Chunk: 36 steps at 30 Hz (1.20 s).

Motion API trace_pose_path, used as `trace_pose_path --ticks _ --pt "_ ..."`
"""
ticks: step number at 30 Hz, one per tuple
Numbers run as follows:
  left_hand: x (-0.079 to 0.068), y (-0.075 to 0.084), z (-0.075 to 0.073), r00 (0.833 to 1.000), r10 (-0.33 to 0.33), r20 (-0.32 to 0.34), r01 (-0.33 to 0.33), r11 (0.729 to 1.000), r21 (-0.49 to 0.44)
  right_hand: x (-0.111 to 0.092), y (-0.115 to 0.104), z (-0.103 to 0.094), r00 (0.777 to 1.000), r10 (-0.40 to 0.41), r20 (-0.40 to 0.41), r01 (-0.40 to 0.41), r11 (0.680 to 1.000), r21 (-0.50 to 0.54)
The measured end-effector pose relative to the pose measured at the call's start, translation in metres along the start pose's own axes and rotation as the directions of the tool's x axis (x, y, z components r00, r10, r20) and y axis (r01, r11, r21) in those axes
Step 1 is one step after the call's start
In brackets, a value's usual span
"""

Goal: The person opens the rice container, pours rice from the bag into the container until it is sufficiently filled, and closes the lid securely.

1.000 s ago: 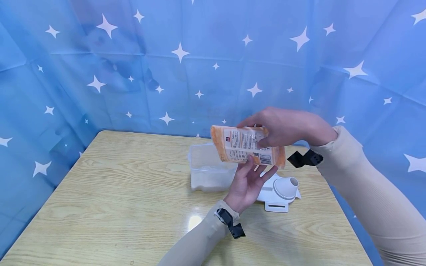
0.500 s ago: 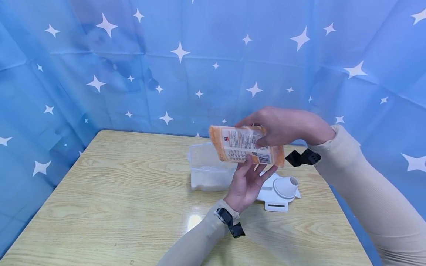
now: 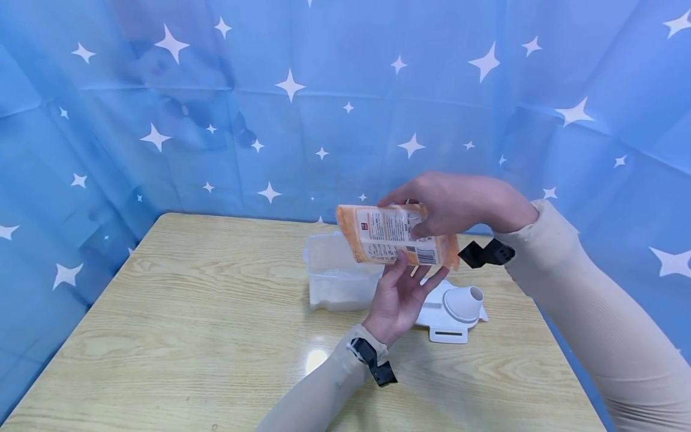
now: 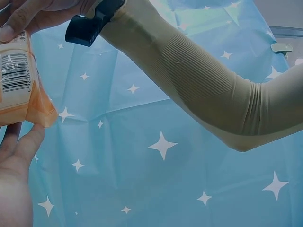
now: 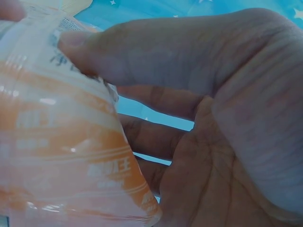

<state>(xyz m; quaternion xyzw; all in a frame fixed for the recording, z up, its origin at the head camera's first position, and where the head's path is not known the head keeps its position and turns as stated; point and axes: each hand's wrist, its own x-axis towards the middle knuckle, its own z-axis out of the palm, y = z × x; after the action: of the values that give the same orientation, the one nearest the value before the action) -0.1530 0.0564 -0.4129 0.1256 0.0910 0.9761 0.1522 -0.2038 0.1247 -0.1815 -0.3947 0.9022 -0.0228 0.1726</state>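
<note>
An orange-and-white printed plastic bag (image 3: 396,237) with a barcode is held on its side, its left end over the clear plastic container (image 3: 345,294). My right hand (image 3: 459,204) grips its upper edge, the thumb on the printed face. From below, my left hand (image 3: 396,300) holds the lower edge between its thumb on the front and its fingers beneath. Pale contents show in the lower part of the container. In the right wrist view the bag (image 5: 61,132) looks slack and creased under the right thumb (image 5: 94,52). The bag's left opening is turned out of sight.
Right of the container lies a white lid (image 3: 448,333) with a cone-shaped spout (image 3: 465,304), partly behind the left hand. Everything stands on a wood-grain table (image 3: 189,318), with a blue star-patterned curtain (image 3: 324,90) behind and at the sides.
Both hands hold the bag almost still. The right hand and the bag have shifted slightly left; the container and lid stay in place.
</note>
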Motion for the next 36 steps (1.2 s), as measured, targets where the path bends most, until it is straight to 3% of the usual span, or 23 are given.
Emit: trace_pose_path --ticks 15,24,31,36 --pt "0.000 0.001 0.000 1.000 -0.003 0.007 0.003 1.000 -0.024 0.000 -0.001 0.001 0.999 -0.013 -0.031 0.013 1.000 -0.021" --pt "0.000 0.001 -0.001 1.000 0.012 0.020 -0.012 1.000 0.009 -0.003 0.002 0.004 0.997 -0.001 -0.077 0.000 1.000 -0.008" --pt "0.002 0.000 -0.001 0.999 0.026 0.026 -0.026 0.999 0.034 -0.012 0.009 0.012 0.978 0.014 -0.209 -0.008 1.000 0.030" --pt "0.002 -0.001 -0.002 0.999 0.036 0.015 -0.037 0.998 0.058 -0.023 0.018 0.024 0.930 0.002 -0.368 0.022 0.998 0.061"
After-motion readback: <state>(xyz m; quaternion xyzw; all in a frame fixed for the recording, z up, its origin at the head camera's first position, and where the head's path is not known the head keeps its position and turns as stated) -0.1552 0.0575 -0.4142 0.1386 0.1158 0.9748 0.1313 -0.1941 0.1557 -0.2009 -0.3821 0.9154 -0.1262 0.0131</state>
